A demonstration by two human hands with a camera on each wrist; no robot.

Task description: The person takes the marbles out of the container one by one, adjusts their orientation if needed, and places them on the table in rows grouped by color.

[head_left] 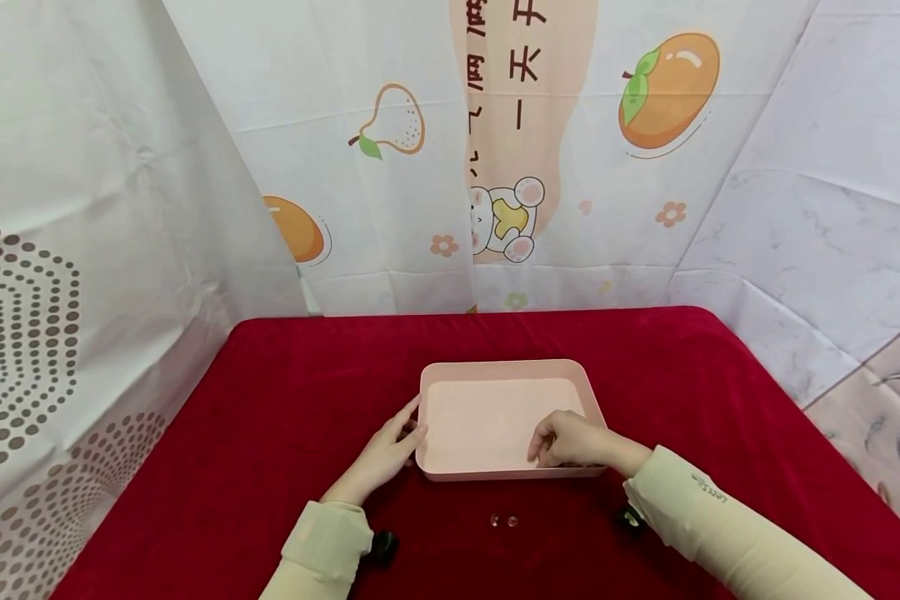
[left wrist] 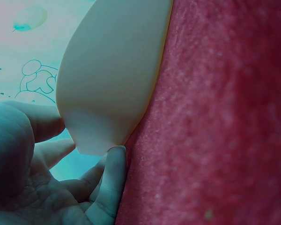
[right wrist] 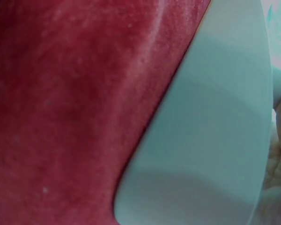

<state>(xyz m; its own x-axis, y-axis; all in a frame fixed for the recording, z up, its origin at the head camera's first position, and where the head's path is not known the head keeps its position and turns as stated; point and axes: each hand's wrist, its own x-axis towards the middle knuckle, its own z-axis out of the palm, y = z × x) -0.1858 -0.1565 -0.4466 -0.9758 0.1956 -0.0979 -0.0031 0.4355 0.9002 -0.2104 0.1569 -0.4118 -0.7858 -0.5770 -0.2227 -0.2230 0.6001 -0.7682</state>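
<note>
A shallow pale pink tray (head_left: 487, 421) lies on the red cloth. My left hand (head_left: 385, 450) grips its left side, thumb at the rim; in the left wrist view its fingers touch the outer wall of the tray (left wrist: 112, 70). My right hand (head_left: 570, 440) reaches inside near the right front corner, fingers bent down toward the tray floor. I cannot tell whether its fingertips pinch anything. In the right wrist view the tray wall (right wrist: 201, 131) hides most of that hand. Two small, clear, shiny pieces (head_left: 512, 521) lie side by side on the cloth in front of the tray.
The red cloth (head_left: 330, 375) covers the whole table. A printed white curtain (head_left: 390, 200) hangs behind it, with more sheets at the left (head_left: 120, 167) and right (head_left: 810, 192). A dark wrist device (head_left: 384, 547) sits below my left cuff.
</note>
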